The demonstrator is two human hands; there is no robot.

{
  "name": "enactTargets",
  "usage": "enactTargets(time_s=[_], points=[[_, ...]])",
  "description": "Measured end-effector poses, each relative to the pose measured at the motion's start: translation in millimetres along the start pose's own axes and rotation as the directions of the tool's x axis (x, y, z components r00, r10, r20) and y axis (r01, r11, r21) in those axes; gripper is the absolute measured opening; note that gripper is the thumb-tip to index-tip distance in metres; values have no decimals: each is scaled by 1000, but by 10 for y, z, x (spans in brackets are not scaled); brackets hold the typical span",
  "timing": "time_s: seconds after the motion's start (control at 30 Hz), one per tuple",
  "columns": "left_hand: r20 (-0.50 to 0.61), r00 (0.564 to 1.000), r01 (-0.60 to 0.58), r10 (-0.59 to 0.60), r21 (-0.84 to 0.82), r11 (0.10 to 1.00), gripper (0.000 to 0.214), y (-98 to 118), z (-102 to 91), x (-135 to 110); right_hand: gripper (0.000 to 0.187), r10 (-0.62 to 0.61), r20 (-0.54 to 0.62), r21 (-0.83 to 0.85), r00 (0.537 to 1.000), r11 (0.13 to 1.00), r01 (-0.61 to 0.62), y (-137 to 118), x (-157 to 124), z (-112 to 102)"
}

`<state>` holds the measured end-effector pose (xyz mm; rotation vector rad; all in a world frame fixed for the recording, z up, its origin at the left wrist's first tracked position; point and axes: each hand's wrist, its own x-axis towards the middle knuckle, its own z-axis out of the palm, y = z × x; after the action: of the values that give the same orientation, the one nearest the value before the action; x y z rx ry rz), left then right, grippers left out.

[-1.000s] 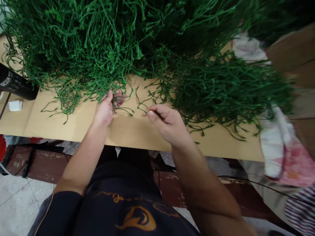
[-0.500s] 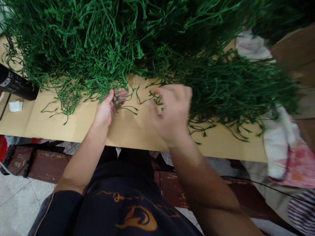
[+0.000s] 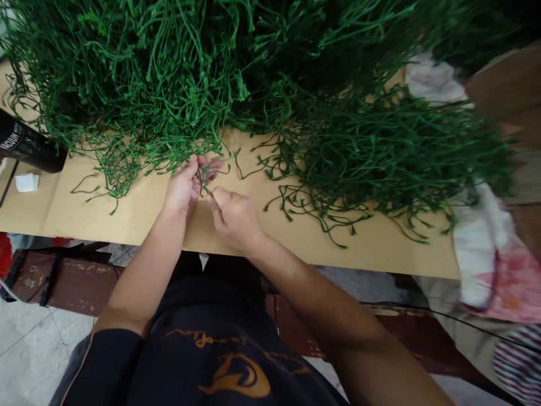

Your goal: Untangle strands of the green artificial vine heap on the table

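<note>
The right hand (image 3: 236,219) pinches a green strand (image 3: 205,188) (end hidden) beside the half-curled left hand (image 3: 181,189), its hold unclear.

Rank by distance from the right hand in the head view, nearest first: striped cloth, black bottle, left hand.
From the right hand:
1. Left hand: just to its left, close by the right fingertips.
2. Black bottle: far left, lying at the picture's edge.
3. Striped cloth: lower right corner, below the table's edge.
</note>
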<state>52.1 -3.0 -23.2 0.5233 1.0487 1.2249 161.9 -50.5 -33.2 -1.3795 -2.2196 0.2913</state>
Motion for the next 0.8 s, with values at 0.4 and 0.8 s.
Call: enactTargets(time_s=[0.4, 0.8], points=[[-80, 996, -56, 46, -132, 990, 27, 66, -31, 87, 36, -551, -5, 185, 834, 819, 543, -337, -432, -113], [113, 994, 0, 3, -31, 1000, 28, -2, -94, 47, 49, -11, -344, -235, 939, 969, -75, 549, 76, -641]])
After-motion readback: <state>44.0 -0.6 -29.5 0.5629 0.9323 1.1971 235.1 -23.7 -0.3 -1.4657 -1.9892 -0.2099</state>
